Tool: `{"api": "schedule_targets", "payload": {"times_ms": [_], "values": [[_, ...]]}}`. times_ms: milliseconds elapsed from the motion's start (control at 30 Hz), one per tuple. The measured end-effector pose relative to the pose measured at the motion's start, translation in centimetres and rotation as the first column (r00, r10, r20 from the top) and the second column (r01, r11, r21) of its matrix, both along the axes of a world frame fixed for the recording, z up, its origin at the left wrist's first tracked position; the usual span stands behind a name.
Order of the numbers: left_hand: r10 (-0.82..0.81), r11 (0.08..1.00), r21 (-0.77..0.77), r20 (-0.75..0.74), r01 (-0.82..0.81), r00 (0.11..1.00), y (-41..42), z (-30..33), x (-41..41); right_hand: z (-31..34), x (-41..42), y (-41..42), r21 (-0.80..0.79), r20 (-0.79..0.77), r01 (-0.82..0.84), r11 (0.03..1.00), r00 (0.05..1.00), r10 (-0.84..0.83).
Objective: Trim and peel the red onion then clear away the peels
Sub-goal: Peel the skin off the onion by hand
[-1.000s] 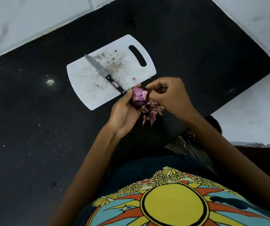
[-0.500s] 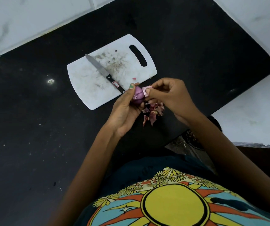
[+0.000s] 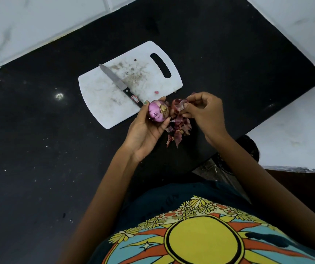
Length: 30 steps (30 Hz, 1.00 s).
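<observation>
Peeling step, judged near its end: left hand (image 3: 145, 128) cups red onion (image 3: 158, 113), right hand (image 3: 203, 111) pinches torn peel (image 3: 179, 105) above peel heap (image 3: 179, 130) on worktop (image 3: 38, 149); next, likely drop peel, check brown patch.

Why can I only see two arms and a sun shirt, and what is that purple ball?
The camera sits on the person's head and looks down, so you see only their arms and shirt. No machine here, just two bare hands. The left hand holds the purple ball, a red onion with its dry skin mostly off. The right hand pinches a piece of peel it has pulled away. More peels lie in a small pile on the black counter. Behind them is a white cutting board with a knife resting on it.
</observation>
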<state>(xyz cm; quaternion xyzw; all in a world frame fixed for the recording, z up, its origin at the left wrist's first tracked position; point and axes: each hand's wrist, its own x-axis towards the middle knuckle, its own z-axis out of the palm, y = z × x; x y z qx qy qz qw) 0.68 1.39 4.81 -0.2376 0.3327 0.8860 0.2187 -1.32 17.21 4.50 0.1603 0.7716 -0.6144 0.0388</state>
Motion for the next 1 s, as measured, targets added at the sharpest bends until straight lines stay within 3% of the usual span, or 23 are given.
{"api": "schedule_targets", "payload": {"times_ms": [133, 200, 367, 467, 600, 833, 1000], "values": [[0.002, 1.000, -0.024, -0.004, -0.002, 1.000, 0.0, 0.0, 0.0, -0.1, 0.1, 0.1, 0.337, -0.089, -0.115, 0.934, 0.984, 0.153], [0.001, 0.999, -0.039, 0.002, -0.001, 1.000, 0.2, 0.1, 0.0, 0.7, 0.3, -0.2, 0.373, -0.145, -0.135, 0.918, 0.969, 0.202], [0.010, 0.995, -0.097, 0.062, -0.004, 0.998, 0.6, 0.4, -0.1, 3.1, 0.9, -1.0, 0.235, -0.160, -0.382, 0.894, 0.892, 0.423], [0.002, 0.984, -0.175, 0.082, 0.013, 0.997, 0.7, 0.6, -0.1, 3.3, 1.0, -1.4, 0.244, -0.145, -0.467, 0.850, 0.849, 0.508], [-0.028, 0.948, -0.314, 0.074, 0.050, 0.997, 0.9, 0.7, -0.1, 3.3, 0.9, -1.4, 0.243, -0.167, -0.467, 0.850, 0.843, 0.511], [-0.066, 0.952, -0.290, 0.101, 0.092, 0.993, 0.8, 0.8, 0.0, 3.1, 0.2, -0.7, 0.070, -0.175, -0.459, 0.886, 0.869, 0.463], [-0.075, 0.941, -0.325, 0.076, 0.096, 0.994, 0.7, 0.7, -0.1, 3.1, 0.5, -0.9, 0.109, -0.187, -0.453, 0.885, 0.865, 0.466]]}}
